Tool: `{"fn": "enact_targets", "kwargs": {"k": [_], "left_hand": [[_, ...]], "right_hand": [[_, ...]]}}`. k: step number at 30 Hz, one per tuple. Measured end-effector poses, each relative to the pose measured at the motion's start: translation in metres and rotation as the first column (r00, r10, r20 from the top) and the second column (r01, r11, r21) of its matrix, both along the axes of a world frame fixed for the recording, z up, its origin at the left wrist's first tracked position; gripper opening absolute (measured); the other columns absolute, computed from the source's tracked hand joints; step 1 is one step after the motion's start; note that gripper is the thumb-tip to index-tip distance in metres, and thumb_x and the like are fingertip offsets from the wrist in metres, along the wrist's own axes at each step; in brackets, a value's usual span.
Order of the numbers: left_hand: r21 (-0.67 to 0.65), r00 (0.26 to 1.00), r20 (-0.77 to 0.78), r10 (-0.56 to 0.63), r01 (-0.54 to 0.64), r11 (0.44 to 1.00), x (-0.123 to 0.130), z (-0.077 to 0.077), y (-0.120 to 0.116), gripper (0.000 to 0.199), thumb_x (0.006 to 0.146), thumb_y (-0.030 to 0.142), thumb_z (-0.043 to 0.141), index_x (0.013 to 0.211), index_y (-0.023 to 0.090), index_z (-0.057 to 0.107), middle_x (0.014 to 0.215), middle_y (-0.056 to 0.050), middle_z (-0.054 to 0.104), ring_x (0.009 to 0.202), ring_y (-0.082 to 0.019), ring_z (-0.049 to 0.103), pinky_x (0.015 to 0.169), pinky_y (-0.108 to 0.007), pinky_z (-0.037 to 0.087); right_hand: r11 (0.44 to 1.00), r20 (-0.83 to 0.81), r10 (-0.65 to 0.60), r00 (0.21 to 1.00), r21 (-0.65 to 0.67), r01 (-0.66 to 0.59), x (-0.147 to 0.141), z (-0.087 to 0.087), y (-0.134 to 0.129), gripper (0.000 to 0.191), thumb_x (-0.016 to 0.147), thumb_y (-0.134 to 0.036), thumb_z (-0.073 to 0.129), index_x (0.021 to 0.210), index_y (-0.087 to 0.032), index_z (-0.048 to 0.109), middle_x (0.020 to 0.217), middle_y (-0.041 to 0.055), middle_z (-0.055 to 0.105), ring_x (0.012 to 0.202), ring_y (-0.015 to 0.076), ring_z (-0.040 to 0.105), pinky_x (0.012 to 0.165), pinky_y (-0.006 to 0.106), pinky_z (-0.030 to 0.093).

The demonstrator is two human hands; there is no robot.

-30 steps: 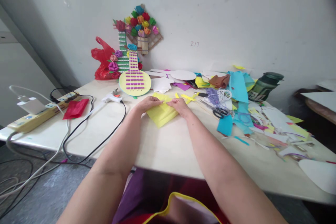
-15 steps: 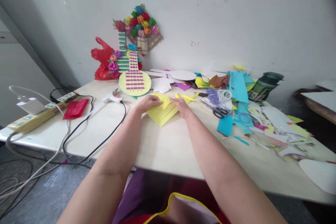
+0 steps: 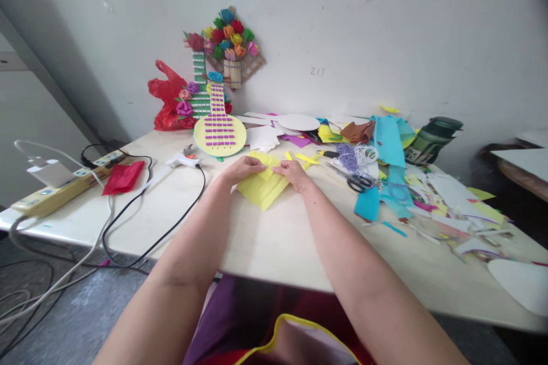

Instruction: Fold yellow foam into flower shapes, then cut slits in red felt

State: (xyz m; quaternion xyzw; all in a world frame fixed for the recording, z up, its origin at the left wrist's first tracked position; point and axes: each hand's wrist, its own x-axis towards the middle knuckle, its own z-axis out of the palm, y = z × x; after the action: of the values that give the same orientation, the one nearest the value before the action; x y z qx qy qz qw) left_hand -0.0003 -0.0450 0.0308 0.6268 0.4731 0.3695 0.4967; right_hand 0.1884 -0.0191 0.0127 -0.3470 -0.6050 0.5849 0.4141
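A square of thin yellow crepe paper [image 3: 262,193] is held corner-down between my hands, just above the table. My left hand [image 3: 245,169] pinches its upper left part, and my right hand [image 3: 294,174] pinches it at the upper right. Both sets of fingertips are close together near the middle of the top. A folded flap of the paper shows between them. Just beyond my hands stands a round yellow cardboard instrument [image 3: 220,136] with purple bars and white strings. Some yellow strips [image 3: 307,158] lie past my right hand.
To the left are a white glue gun [image 3: 184,159], a red paper piece [image 3: 124,177] and a power strip [image 3: 64,185] with trailing cables. Scissors [image 3: 358,183], yarn [image 3: 349,157], blue paper [image 3: 367,204] and many scraps cover the right side, near a green bottle [image 3: 433,141].
My right fingertips have moved left along the paper, nearer to my left fingertips. The lower corner of the paper hangs slightly closer to me.
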Motion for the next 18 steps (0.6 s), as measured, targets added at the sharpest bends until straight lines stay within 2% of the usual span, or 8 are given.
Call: {"fn": "enact_targets", "kwargs": {"k": [6, 13, 16, 18], "left_hand": [[0.087, 0.996, -0.081, 0.045, -0.038, 0.995, 0.0017, 0.0008, 0.0001, 0.030, 0.062, 0.043, 0.066, 0.066, 0.014, 0.060, 0.057, 0.001, 0.056, 0.049, -0.010, 0.049, 0.046, -0.022, 0.035], [0.043, 0.995, -0.095, 0.019, -0.015, 0.999, 0.0061, 0.0065, -0.0034, 0.031, 0.060, 0.042, 0.069, 0.070, 0.014, 0.064, 0.060, -0.001, 0.059, 0.050, -0.011, 0.051, 0.046, -0.022, 0.036], [0.063, 0.997, -0.067, 0.042, -0.038, 0.997, 0.0062, 0.0048, -0.0014, 0.032, 0.061, 0.044, 0.068, 0.068, 0.014, 0.059, 0.057, 0.000, 0.056, 0.048, -0.009, 0.049, 0.045, -0.021, 0.034], [0.099, 0.994, -0.030, 0.102, -0.098, 0.990, 0.0060, 0.0020, 0.0015, 0.033, 0.062, 0.045, 0.067, 0.067, 0.014, 0.057, 0.057, 0.001, 0.055, 0.047, -0.009, 0.048, 0.045, -0.020, 0.033]], "right_hand": [[1.000, 0.012, -0.010, 1.000, -0.004, 0.010, -0.0011, -0.0011, 0.0003, 0.028, 0.055, -0.041, 0.070, 0.058, -0.016, 0.055, 0.051, -0.0033, 0.052, 0.052, 0.0112, 0.048, 0.052, 0.024, 0.037], [0.999, 0.000, -0.030, 1.000, 0.024, 0.030, -0.0014, 0.0003, -0.0024, 0.028, 0.057, -0.038, 0.069, 0.053, -0.017, 0.052, 0.047, -0.0039, 0.049, 0.047, 0.0103, 0.046, 0.049, 0.024, 0.036], [0.998, -0.076, -0.065, 0.995, 0.000, 0.065, -0.0037, 0.0010, -0.0017, 0.030, 0.059, -0.042, 0.068, 0.056, -0.017, 0.052, 0.050, -0.0026, 0.053, 0.050, 0.0118, 0.049, 0.052, 0.025, 0.040], [0.995, -0.170, -0.095, 0.981, -0.045, 0.089, -0.0050, 0.0010, 0.0005, 0.031, 0.062, -0.047, 0.066, 0.063, -0.018, 0.055, 0.057, -0.0007, 0.058, 0.056, 0.0145, 0.054, 0.057, 0.028, 0.044]]}}
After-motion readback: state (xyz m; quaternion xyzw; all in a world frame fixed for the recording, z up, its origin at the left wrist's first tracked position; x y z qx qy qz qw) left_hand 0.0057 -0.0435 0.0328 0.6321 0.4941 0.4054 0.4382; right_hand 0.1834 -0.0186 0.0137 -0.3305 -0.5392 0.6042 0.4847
